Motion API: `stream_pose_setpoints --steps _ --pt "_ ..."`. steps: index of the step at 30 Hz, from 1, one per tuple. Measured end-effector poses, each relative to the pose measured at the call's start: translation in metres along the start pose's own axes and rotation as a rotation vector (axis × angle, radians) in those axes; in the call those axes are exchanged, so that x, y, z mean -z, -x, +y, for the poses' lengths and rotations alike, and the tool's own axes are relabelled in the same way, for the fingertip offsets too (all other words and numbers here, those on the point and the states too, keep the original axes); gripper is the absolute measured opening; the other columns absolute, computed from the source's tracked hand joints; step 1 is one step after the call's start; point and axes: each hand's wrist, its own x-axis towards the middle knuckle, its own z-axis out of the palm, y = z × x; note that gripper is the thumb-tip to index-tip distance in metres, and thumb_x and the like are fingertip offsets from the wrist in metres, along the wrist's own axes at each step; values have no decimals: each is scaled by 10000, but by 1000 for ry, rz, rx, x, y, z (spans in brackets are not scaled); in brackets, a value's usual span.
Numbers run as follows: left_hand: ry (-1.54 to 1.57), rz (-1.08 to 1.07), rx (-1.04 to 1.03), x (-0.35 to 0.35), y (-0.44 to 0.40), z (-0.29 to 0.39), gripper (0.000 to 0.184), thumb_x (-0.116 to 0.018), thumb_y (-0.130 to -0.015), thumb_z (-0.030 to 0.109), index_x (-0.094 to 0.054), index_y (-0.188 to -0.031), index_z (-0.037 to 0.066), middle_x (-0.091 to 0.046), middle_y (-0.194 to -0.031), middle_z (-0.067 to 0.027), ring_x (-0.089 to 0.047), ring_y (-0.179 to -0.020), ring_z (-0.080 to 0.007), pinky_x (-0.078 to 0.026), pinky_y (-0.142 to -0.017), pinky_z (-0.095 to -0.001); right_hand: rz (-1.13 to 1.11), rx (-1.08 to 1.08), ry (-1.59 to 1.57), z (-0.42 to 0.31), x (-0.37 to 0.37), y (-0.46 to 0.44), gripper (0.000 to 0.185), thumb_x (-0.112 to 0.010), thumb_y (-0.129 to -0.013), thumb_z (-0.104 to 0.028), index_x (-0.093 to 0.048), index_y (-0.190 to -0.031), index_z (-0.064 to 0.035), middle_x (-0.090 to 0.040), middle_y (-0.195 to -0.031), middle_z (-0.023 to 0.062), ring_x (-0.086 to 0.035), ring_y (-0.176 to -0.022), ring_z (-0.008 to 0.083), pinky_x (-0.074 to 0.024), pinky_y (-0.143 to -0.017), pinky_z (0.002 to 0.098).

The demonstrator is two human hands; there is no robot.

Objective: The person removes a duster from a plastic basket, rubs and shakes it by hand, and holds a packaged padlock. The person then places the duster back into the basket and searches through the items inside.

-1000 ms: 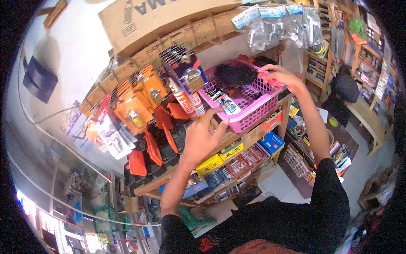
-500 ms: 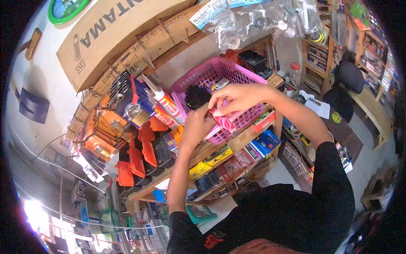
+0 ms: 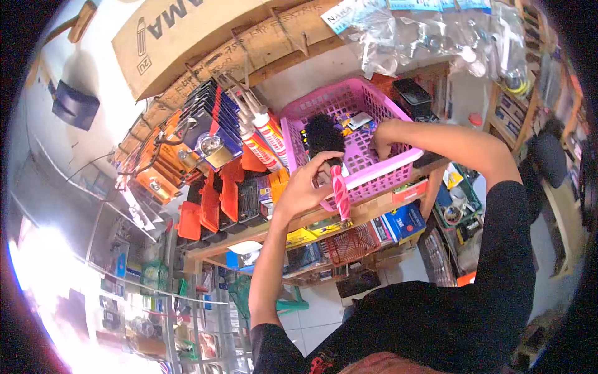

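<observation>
My left hand (image 3: 304, 190) is closed at the near edge of a pink plastic basket (image 3: 380, 182). From its curled fingers hangs a narrow pink-and-red patterned strip (image 3: 340, 193), outside the basket wall; its exact kind is unclear. Inside the basket, on the left, sits a fuzzy black thing (image 3: 324, 132). My right hand (image 3: 385, 138) reaches down into the right side of the basket, and its fingertips are hidden. Small packets (image 3: 360, 120) lie inside, near the back.
White-and-red tubes (image 3: 265, 134) and open orange-lidded boxes (image 3: 212, 206) stand left of the basket. A padlock (image 3: 213, 151) hangs on packaging there. Clear plastic bags (image 3: 430, 40) hang above. Boxes, including a blue one (image 3: 405, 224), fill the shelf below.
My right hand has left the patterned strip and moved right, into the basket. The strip now hangs from my left hand alone. The view has shifted, showing more of the basket's inside.
</observation>
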Motion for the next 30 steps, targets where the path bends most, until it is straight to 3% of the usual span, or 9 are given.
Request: stream_pose_setpoints --steps 4,8,12,17,20,22,23,27,30 --pt "345 -35 38 6 -1 -17 653 -558 -713 -76 -511 -1348 66 -588 -791 -33 -550 -711 -110 -447 -674 -251 -19 46 42 -2 -2 -7 713 -682 -749 -616 -617 -1293 -160 -651 -1247 61 -595 -1146 275 -419 -979 484" --pt "406 68 82 2 -4 -15 626 -538 -741 -19 -485 -1360 49 -553 -776 -38 -532 -724 -112 -428 -690 -248 42 53 126 -7 -2 -1 757 -706 -718 -640 -619 -1294 -157 -650 -1251 60 -589 -1158 278 -416 -976 506" --pt "506 212 26 6 -15 -19 523 -536 -806 38 -489 -1326 15 -510 -759 -23 -517 -716 -117 -428 -685 -256 97 52 180 -10 4 7 801 -730 -686 -664 -621 -1295 -154 -648 -1256 59 -583 -1170 281 -413 -974 528" --pt "461 496 191 1 -39 -2 364 -533 -963 188 -448 -1289 50 -543 -769 -36 -548 -733 -111 -448 -644 -241 178 102 188 4 8 2 821 -748 -669 -684 -636 -1274 -141 -655 -1241 77 -597 -1143 293 -442 -943 515" --pt "429 600 236 -5 -56 -1 366 -552 -954 178 -450 -1284 58 -580 -805 -41 -568 -744 -112 -461 -650 -248 184 249 -58 32 0 -52 553 -821 -721 -482 -701 -1067 -68 -711 -1058 141 -664 -957 292 -515 -818 403" --pt "336 573 159 -10 -60 -15 374 -583 -950 167 -447 -1279 52 -603 -830 -45 -586 -758 -123 -480 -693 -261 431 353 -167 19 7 34 445 -871 -683 -357 -683 -941 -48 -725 -953 112 -668 -858 270 -514 -745 400" --pt "315 553 122 -12 -61 -17 380 -591 -948 162 -446 -1281 52 -603 -830 -44 -588 -767 -124 -482 -710 -264 552 544 -245 23 8 39 385 -876 -669 -287 -657 -871 -42 -711 -853 91 -655 -775 256 -498 -676 390" --pt "204 455 44 -15 -60 -21 393 -621 -939 151 -473 -1286 42 -615 -912 -37 -575 -903 -127 -456 -849 -294 873 525 -419 23 18 77 329 -848 -707 -221 -618 -841 -27 -658 -743 81 -628 -696 244 -479 -634 388" --pt "164 431 28 -14 -61 -20 406 -644 -927 176 -498 -1279 37 -626 -995 -38 -556 -960 -120 -439 -881 -299 1015 606 -578 22 34 101 277 -798 -785 -208 -587 -834 -36 -617 -671 40 -579 -631 145 -441 -581 338"
